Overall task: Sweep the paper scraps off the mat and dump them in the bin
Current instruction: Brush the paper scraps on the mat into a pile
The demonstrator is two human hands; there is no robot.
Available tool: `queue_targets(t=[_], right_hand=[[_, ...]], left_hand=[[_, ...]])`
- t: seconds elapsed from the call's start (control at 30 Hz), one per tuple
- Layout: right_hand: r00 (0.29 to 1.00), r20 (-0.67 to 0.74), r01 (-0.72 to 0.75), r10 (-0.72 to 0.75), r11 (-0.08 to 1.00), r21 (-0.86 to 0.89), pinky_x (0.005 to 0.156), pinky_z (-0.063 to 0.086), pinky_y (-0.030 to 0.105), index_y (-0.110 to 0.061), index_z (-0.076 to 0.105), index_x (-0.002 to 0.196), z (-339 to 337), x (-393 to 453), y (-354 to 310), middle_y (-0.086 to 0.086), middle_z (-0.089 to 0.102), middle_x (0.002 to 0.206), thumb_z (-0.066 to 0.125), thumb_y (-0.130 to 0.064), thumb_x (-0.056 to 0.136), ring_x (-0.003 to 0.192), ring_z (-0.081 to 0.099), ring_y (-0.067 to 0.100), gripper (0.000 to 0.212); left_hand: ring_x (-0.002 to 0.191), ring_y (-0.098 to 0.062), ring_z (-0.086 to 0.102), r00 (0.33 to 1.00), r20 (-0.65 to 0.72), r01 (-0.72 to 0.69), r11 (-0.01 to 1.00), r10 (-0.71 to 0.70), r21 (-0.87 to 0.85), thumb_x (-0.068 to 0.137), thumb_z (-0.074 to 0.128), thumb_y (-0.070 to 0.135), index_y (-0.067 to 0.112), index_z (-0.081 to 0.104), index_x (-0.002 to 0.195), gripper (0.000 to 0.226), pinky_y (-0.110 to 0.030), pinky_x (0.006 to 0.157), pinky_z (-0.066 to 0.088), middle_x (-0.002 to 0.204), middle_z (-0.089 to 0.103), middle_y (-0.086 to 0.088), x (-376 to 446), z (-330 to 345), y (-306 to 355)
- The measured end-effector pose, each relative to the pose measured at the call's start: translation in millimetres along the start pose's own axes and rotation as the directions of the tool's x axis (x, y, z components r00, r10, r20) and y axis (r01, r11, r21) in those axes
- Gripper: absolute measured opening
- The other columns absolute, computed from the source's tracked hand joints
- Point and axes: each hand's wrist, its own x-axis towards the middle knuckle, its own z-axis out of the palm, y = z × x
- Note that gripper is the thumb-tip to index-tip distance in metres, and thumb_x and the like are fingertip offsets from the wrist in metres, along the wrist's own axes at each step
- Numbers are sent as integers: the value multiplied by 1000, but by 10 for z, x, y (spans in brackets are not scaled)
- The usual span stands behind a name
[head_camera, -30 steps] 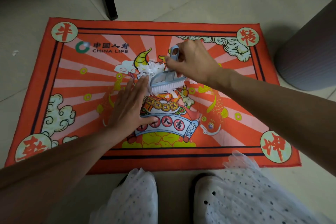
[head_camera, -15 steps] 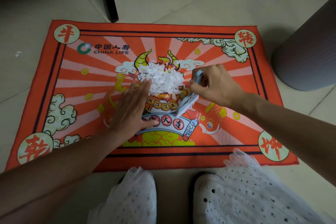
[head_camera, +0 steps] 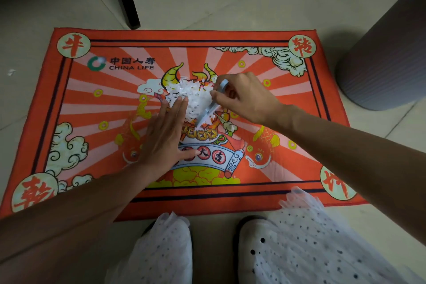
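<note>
With the left hand (head_camera: 164, 138) flat, fingers straight, as a wall just left of the heap of white paper scraps (head_camera: 196, 99) on the red printed mat (head_camera: 69, 104), the right hand (head_camera: 242, 99) – clamped on the small pale-blue brush (head_camera: 208, 109) – should push low and slowly toward that palm.

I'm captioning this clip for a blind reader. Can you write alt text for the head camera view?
A right hand grips a small blue brush against a pile of white paper scraps at the middle of a red printed mat, while the flat left hand blocks the pile's other side. A grey bin stands beside the mat.
</note>
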Motion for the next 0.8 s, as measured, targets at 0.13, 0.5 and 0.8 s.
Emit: queue_targets(t=[0.13, 0.5, 0.8], right_hand=[[997, -72, -37, 39, 999, 31, 49, 38, 25, -9, 65, 80, -96, 19, -16, 5, 62, 60, 53, -32, 94, 52, 53, 18, 29], [906, -188, -252, 378, 841, 478, 60, 57, 40, -10, 71, 84, -118, -900, 298, 4, 71, 74, 56, -10, 88, 63, 68, 21, 16], [820, -93, -457, 565, 743, 489, 76, 54, 23, -25, 76, 103, 127, -1529, 643, -8, 75, 94, 66, -10, 87, 78, 71, 7, 24]], left_hand=[[151, -25, -10, 1000, -5, -6, 1000, 6, 18, 68, 79, 56, 27, -9, 156, 128, -55, 120, 10, 165, -9, 5, 12, -3, -16], [151, -24, -11, 1000, 21, -20, 1000, 19, 22, 71, 73, 62, 29, -9, 156, 122, -56, 117, 13, 165, -10, 7, -36, -30, 53], [150, -19, -15, 999, 40, -30, 1000, 30, -7, 70, 68, 68, 31, -14, 154, 123, -51, 118, 7, 164, -12, 9, -55, -9, 166]])
